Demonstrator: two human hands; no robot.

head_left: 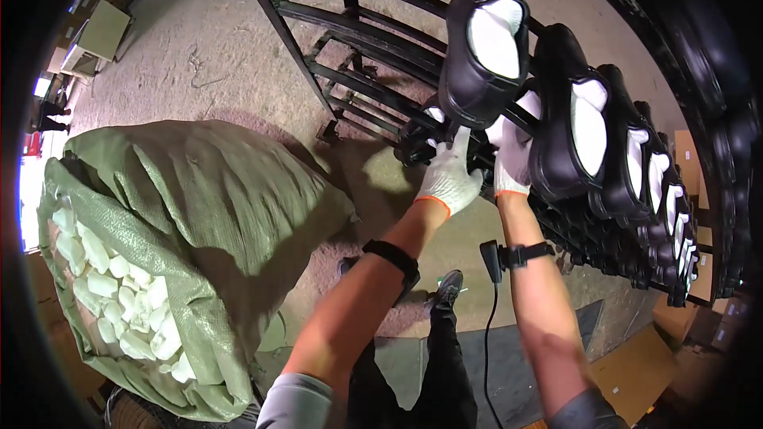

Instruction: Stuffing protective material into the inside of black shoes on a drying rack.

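My left hand (pixel 451 173), in a white knit glove with an orange cuff, reaches below a black shoe (pixel 455 71) on the rack. Its index finger points upward; thumb and fingers close around a dark shoe partly hidden between my hands. Close beside it, my right hand (pixel 513 163), gloved alike, is curled with its fingertips mostly hidden among the shoes. A smooth white shape shows at its fingers, but I cannot tell whether it is an insert. White inserts (pixel 494 38) fill the shoe openings. Another black shoe (pixel 420 140) sits lower, left of my left hand.
A black metal rack (pixel 369 14) carries rows of black shoes (pixel 568 139) toward the right. On the left, a large green woven sack (pixel 214 183) gapes open, full of white plastic inserts (pixel 119 294). Cardboard boxes (pixel 636 365) lie at lower right. A cable (pixel 487 349) hangs from my right wrist strap.
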